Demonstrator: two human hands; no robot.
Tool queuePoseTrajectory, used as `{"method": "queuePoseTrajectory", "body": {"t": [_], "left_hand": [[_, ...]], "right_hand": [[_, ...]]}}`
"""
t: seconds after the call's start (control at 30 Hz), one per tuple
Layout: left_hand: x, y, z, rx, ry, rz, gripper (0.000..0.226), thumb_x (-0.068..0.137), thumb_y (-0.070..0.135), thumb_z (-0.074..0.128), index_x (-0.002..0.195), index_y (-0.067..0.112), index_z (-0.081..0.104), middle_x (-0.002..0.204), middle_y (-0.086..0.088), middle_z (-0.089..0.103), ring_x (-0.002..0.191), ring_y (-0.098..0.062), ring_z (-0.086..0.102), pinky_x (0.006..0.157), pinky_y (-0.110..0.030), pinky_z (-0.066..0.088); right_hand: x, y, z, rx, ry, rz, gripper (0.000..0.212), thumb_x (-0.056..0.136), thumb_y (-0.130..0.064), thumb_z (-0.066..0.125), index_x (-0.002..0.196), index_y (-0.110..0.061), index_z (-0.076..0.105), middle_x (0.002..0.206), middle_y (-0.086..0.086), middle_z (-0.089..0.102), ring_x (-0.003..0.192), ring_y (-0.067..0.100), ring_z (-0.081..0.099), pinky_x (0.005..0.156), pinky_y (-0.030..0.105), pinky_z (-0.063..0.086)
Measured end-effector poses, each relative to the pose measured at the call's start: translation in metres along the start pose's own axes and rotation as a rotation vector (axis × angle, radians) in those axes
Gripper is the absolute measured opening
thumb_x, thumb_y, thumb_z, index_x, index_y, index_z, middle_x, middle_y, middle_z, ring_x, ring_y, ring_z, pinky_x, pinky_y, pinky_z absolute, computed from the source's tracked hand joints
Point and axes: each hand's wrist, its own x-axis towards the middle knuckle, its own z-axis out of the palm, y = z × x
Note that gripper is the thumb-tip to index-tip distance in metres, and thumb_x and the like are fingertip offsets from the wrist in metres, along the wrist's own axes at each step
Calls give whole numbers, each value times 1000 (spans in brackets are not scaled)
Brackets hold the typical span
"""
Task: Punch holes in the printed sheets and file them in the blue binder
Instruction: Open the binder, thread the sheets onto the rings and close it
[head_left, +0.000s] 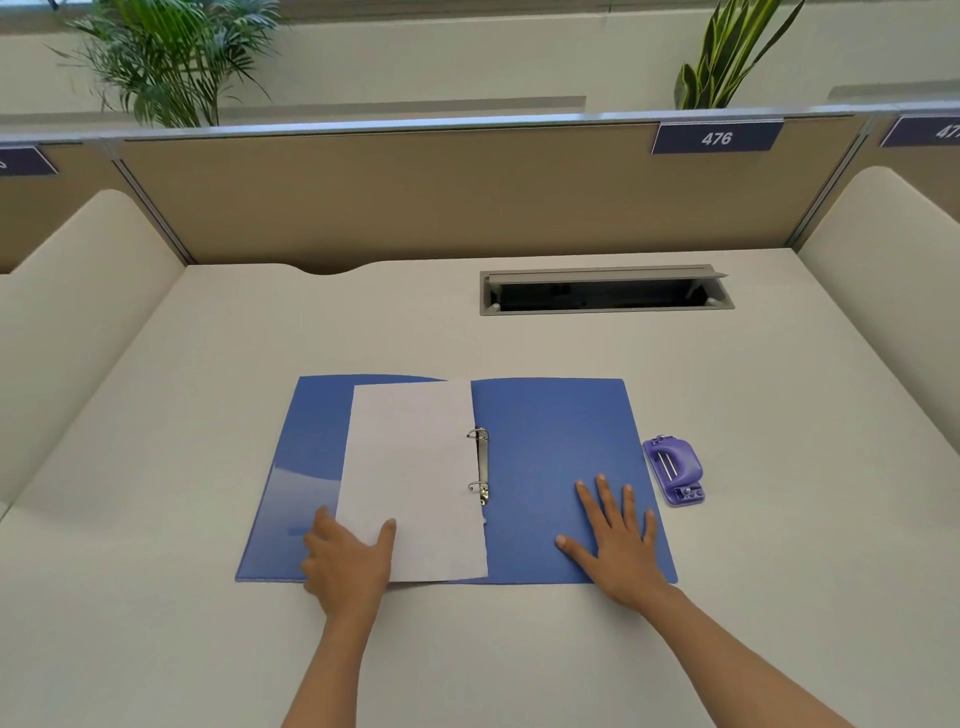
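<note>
The blue binder (550, 441) lies open and flat on the desk in front of me. White sheets (415, 467) rest on its left half, their right edge at the two metal rings (480, 465) on the spine. My left hand (348, 561) grips the sheets' near left corner, thumb on top and fingers underneath. My right hand (618, 540) lies flat with spread fingers on the binder's right cover. A purple hole punch (675, 470) stands on the desk just right of the binder.
The pale desk (156, 623) has a grey cable hatch (605, 291) with its lid raised at the back right. Tan partitions (415, 192) wall the desk at the back, with rounded side panels left and right. Plants stand behind the partition.
</note>
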Motion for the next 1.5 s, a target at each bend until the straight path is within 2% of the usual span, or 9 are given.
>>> {"method": "queuePoseTrajectory", "body": {"t": [0.3, 0.47, 0.73, 0.9, 0.97, 1.07, 1.23, 1.37, 1.5], "left_hand": [[11, 11, -23, -231, -9, -28, 46, 85, 35, 68, 122, 13, 53, 108, -10, 65, 85, -26, 52, 71, -36, 44], [-5, 47, -39, -390, 102, 121, 25, 87, 41, 64, 91, 16, 67, 86, -4, 69, 80, -27, 60, 63, -30, 40], [-57, 116, -33, -437, -23, 452, 20, 83, 45, 69, 98, 32, 69, 74, 17, 66, 73, -9, 63, 57, -23, 46], [-86, 133, 1, -271, -1, 730, 39, 82, 44, 71, 116, 24, 70, 104, 5, 74, 89, -20, 70, 70, -32, 52], [-94, 135, 16, -247, -18, 840, 36, 82, 42, 72, 114, 25, 70, 105, 7, 74, 88, -17, 70, 67, -30, 55], [-102, 133, 34, -198, -110, 913, 30, 86, 40, 67, 113, 29, 68, 104, 9, 73, 87, -13, 70, 67, -27, 54], [-109, 128, 48, -166, -295, 936, 44, 83, 62, 58, 118, 35, 63, 103, 13, 71, 87, -6, 67, 73, -18, 49], [-102, 121, 46, -308, -432, 825, 61, 84, 76, 31, 115, 35, 64, 114, 19, 67, 96, 3, 59, 82, -17, 49], [-71, 100, 56, -108, -279, 726, 63, 90, 67, 32, 136, 27, 50, 142, 6, 50, 128, -11, 41, 107, -32, 36]], "right_hand": [[2, 3, 5, -16, 14, -2, 101, 53, -92, -20, 141, -44, -26, 157, -9, -27, 143, 24, -29, 114, 51, -16], [2, 4, 6, -2, 28, -1, 106, 52, -93, -18, 145, -42, -21, 157, -10, -26, 144, 24, -29, 114, 50, -16], [2, 7, 10, 44, 78, -8, 106, 57, -93, -12, 149, -42, -12, 156, -16, -23, 145, 21, -25, 115, 48, -15], [-1, 8, 4, 244, 115, -8, 78, 82, -78, 15, 150, -41, 4, 156, -25, -5, 146, 8, -16, 117, 43, -14], [-2, 9, 1, 467, 134, 4, 58, 93, -62, 32, 146, -47, 12, 154, -28, 9, 147, 5, -9, 118, 39, -13], [-6, 9, -10, 861, 145, 33, 49, 86, -70, 29, 133, -60, 21, 150, -28, 29, 145, -1, 14, 122, 36, -2], [-12, 12, -27, 1269, 177, 109, 72, 60, -93, 43, 118, -52, 52, 148, -13, 43, 136, 2, 38, 105, 20, 32], [-14, 9, -34, 1296, 168, 154, 38, 101, -47, 29, 135, -34, 40, 128, -15, 56, 103, -19, 55, 77, 4, 45], [-16, 13, -33, 1223, 148, 185, 76, 82, -72, 36, 147, -32, 33, 146, -14, 43, 131, 2, 42, 96, 15, 34]]}}
